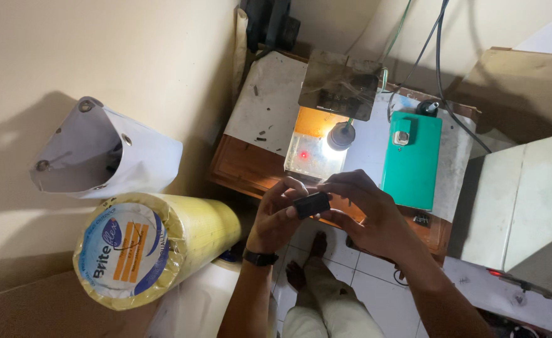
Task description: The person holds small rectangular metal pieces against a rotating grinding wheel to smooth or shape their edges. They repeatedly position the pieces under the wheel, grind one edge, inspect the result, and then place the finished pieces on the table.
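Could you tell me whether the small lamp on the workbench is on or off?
On: the lamp glows white and lights the pale surface beneath it.

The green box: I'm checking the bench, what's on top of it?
A small grey switch-like part sits on the green box, near its far end. Underneath is hidden.

The room is dim and warm-toned. The strongest light is a small round white lamp (340, 136), glaring on the pale tabletop (270, 100) beneath it. A soft shadow falls on the cream wall (101, 50). The picture's edges look slightly stretched.
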